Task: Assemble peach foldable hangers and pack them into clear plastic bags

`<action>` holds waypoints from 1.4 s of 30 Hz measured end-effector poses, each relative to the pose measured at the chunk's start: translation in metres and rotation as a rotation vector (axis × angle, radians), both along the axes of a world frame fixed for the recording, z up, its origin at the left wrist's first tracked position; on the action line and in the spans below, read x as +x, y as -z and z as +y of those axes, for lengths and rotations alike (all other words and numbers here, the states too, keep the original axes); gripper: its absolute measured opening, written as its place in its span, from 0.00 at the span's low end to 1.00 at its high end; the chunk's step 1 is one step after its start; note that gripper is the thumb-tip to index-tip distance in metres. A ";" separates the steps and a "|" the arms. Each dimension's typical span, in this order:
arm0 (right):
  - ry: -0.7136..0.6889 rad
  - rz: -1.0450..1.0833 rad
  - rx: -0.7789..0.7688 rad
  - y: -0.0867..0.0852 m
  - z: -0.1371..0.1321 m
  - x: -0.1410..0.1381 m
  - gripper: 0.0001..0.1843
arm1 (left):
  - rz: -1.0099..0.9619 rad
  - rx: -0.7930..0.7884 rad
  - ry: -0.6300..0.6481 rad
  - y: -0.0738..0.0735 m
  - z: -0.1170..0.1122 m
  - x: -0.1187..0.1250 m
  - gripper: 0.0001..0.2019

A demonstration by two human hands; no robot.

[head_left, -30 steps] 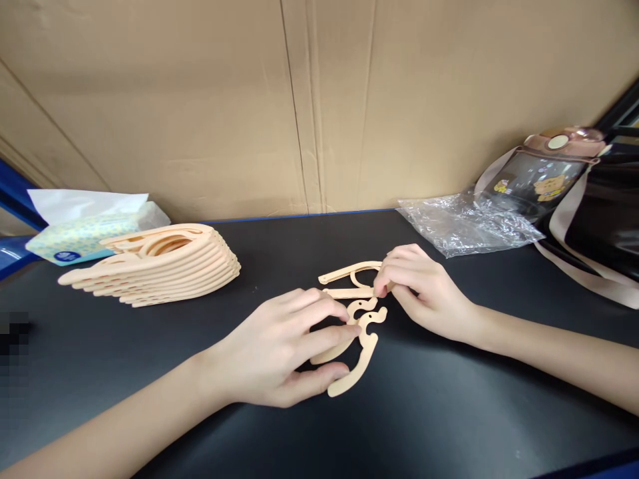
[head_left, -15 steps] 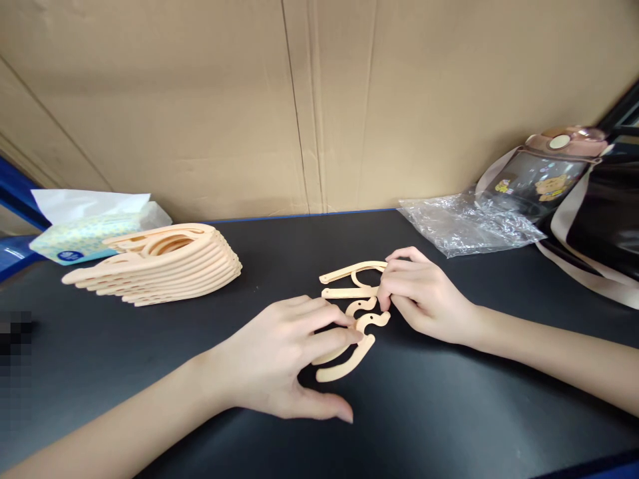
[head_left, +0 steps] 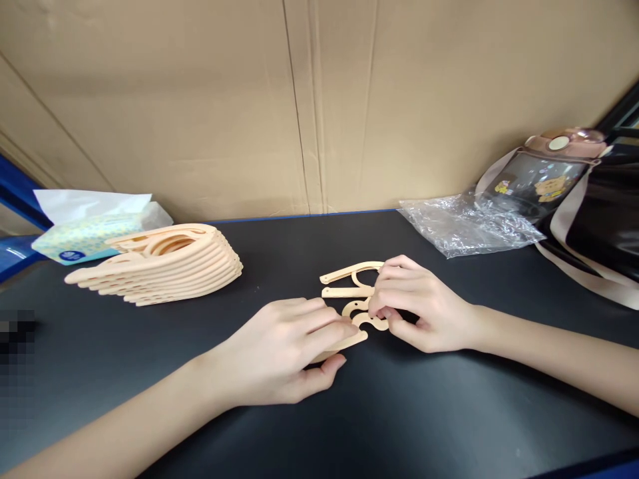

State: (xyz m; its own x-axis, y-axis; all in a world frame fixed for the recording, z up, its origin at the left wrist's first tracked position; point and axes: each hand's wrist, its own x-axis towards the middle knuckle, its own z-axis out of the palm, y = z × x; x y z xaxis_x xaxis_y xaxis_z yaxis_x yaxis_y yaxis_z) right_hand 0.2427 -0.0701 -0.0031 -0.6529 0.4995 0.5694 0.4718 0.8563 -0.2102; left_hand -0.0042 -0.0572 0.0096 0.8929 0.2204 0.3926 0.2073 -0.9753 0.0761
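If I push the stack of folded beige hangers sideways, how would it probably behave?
The stack of folded beige hangers may slide apart or lean over, since its thin layers sit stepped and no binding is visible. Each hanger looks fairly stiff, as the layers keep even curves without sagging.

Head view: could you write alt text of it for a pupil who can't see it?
A person's left grip and right grip are on small, curved tan pieces on a black table. At left, a tan stack sits before a tissue pack; at right, crumpled clear plastic lies by a bottle.
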 end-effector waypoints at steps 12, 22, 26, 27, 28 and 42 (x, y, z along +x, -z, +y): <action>-0.011 0.012 0.004 -0.002 -0.002 -0.001 0.06 | -0.040 0.091 -0.019 0.002 -0.002 0.000 0.10; 0.009 0.025 0.002 -0.002 -0.001 -0.002 0.06 | -0.175 0.090 -0.095 0.001 0.000 0.000 0.12; 0.034 0.022 0.007 -0.002 0.000 -0.001 0.05 | -0.244 0.085 -0.195 0.002 0.001 -0.001 0.11; 0.038 0.022 0.011 -0.002 0.000 0.000 0.05 | -0.254 0.081 -0.216 0.002 0.002 -0.001 0.12; 0.039 0.019 0.016 -0.002 0.000 0.000 0.04 | -0.261 0.069 -0.233 0.002 0.002 -0.001 0.12; -0.035 -0.092 0.326 -0.007 -0.009 0.003 0.11 | -0.143 0.191 -0.163 0.003 -0.001 0.001 0.11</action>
